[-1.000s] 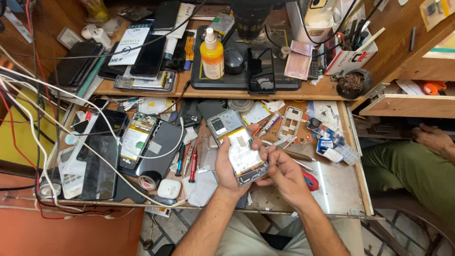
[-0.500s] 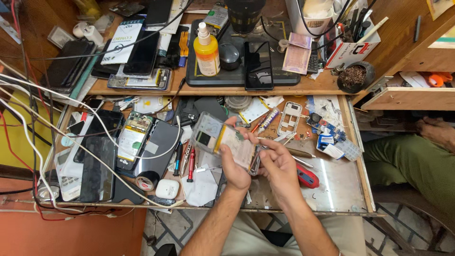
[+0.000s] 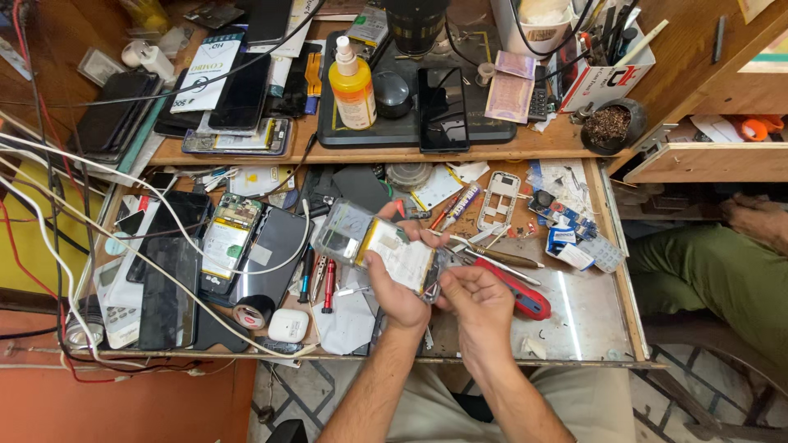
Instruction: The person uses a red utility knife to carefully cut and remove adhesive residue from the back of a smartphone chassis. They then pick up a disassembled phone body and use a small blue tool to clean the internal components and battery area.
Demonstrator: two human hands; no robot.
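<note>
White-backed opened phone [image 3: 398, 256] centre frame | my left hand [image 3: 394, 287] fingers grip it | right hand [image 3: 476, 299] fingers pinch its lower corner | prying stage; steadiness needed.

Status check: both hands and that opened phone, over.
Left hand grips opened phone from below. Right hand pinches its lower corner. Red-handled tool lies beside.

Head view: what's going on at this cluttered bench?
A person holds an opened phone, its back cover off and insides showing, over a pull-out drawer tray full of parts. The left hand grips the phone from below; the right hand works at its lower edge. A red-handled screwdriver lies just right of the hands. Another person's green-clad leg shows at the right.
</note>
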